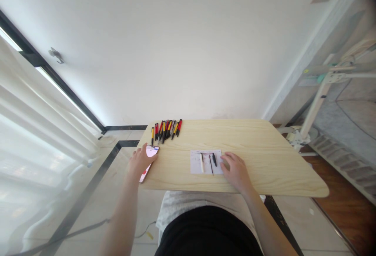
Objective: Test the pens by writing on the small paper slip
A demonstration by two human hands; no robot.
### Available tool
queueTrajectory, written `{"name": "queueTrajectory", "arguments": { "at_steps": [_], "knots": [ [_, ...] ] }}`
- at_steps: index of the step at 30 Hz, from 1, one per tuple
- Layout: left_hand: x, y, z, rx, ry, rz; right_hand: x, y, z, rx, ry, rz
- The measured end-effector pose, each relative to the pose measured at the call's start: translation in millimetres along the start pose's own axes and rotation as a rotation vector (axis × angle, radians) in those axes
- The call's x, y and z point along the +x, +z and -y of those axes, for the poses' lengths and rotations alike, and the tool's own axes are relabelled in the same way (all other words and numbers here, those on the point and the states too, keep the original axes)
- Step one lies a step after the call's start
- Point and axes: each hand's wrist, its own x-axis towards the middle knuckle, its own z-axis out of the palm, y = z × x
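My left hand (140, 161) rests at the left edge of the tabletop, over a phone (151, 151) with a lit pinkish screen. Its thumb reaches across the phone while the other fingers lie apart toward the table edge. My right hand (237, 170) lies on the table with fingers loosely spread, holding nothing, at the right edge of a sheet of paper (195, 166). On that sheet are a white pen barrel (201, 162) with a black end, a thin dark refill (211, 165) and a short black pen part (214, 159).
Several red, yellow, black and clear pens (166, 129) lie in a group at the back left of the light wooden table (258, 142). A white wall (188, 52) stands behind it. To the left hangs a white curtain (35, 142); at right is a white metal frame (315, 105).
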Motion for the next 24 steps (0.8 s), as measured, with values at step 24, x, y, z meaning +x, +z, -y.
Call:
{"name": "queueTrajectory", "arguments": {
  "at_steps": [24],
  "knots": [
    [0,-5.7,32,-0.185,-0.039,0.014,-1,3,-2,-0.005,-0.018,-0.015]
  ]
}}
